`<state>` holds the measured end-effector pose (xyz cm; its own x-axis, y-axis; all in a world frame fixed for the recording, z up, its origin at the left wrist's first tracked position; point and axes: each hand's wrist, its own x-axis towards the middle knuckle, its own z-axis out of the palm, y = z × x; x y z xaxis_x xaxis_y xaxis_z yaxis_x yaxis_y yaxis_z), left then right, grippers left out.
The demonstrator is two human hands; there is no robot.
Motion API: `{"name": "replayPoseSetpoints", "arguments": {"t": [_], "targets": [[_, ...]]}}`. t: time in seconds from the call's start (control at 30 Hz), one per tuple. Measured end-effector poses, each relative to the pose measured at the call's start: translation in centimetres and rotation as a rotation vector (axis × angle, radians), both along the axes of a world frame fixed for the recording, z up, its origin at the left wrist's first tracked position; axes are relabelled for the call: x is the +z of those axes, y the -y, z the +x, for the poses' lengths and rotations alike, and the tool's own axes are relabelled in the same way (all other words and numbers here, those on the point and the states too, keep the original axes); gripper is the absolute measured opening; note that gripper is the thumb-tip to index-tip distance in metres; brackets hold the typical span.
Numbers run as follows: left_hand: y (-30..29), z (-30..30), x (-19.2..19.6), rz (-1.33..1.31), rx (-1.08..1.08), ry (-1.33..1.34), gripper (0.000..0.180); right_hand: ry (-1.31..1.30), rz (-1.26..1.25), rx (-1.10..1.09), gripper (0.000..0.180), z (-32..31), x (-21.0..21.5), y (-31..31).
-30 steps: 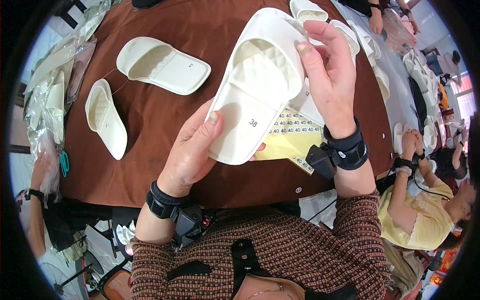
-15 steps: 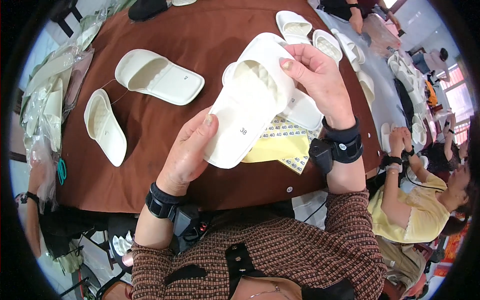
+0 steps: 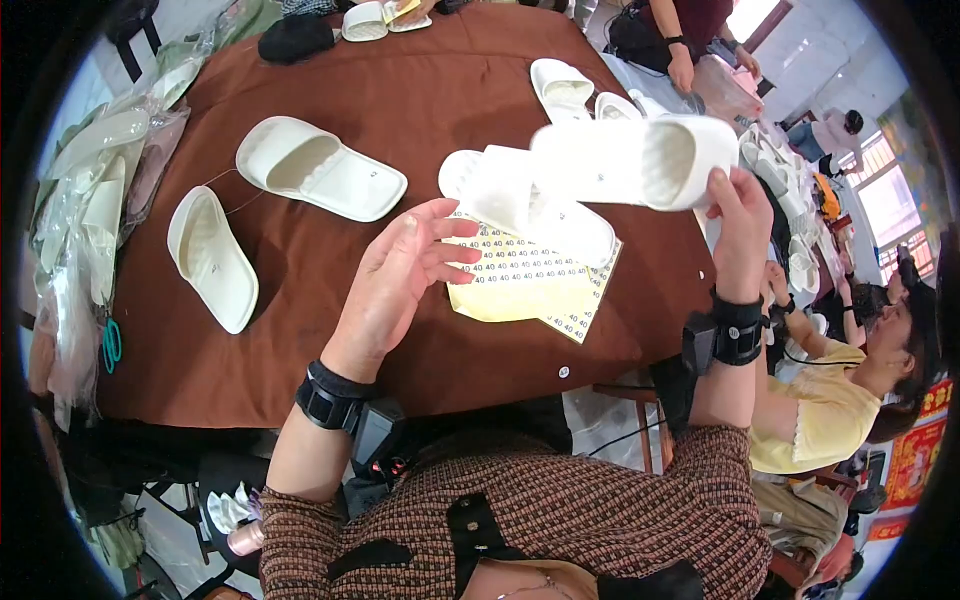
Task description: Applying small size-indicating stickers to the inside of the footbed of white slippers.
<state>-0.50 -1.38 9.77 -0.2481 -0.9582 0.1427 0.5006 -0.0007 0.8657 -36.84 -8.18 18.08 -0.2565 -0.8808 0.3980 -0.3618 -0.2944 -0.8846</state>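
Note:
My right hand (image 3: 738, 222) grips a white slipper (image 3: 590, 165) by its toe end, holding it sideways above the right part of the brown-covered table (image 3: 300, 350). Fingers spread, my left hand (image 3: 395, 275) is free of anything and hovers beside the yellow-backed sticker sheets (image 3: 500, 298). On those sheets lies another white slipper (image 3: 575, 230), partly overlapped by the raised one. Two more white slippers rest to the left: one slanted (image 3: 365, 190), one pointing toward me (image 3: 228, 285). A thin thread runs between them.
Plastic-wrapped slippers (image 3: 100, 215) hang at the left edge, near teal scissors (image 3: 111, 345). A black item (image 3: 296, 38) sits at the far side. Further white slippers (image 3: 562, 88) stand at the far right. A co-worker in yellow (image 3: 815, 415) sits at right.
My left hand has let go of the slipper and opened. My right hand has carried the slipper rightward and turned it sideways, uncovering more of the sticker sheets.

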Motion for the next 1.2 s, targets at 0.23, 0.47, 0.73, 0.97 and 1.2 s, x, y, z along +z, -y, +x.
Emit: {"name": "replayPoseSetpoints", "arguments": {"t": [0.23, 0.47, 0.73, 0.97, 1.2], "targets": [[-0.7, -1.2, 0.7, -0.171, 0.165, 0.396, 0.042, 0.006, 0.088, -0.083, 0.028, -2.4, -4.8, -0.8], [2.8, -1.2, -0.1, -0.322, 0.236, 0.789, 0.045, 0.033, 0.205, -0.021, 0.028, -2.2, -5.9, -0.4], [6.6, -2.0, -0.9, -0.198, 0.168, 1.081, 0.049, -0.209, 0.337, 0.209, 0.039, -1.7, -6.2, -2.8], [5.3, -2.3, -1.0, -0.195, 0.178, 1.126, 0.046, -0.226, 0.363, 0.250, 0.033, -0.9, -4.8, -4.1], [4.2, -2.0, -1.5, -0.452, 0.101, 1.180, 0.047, -0.121, 0.319, 0.195, 0.028, -0.5, -4.8, -4.0]]}}
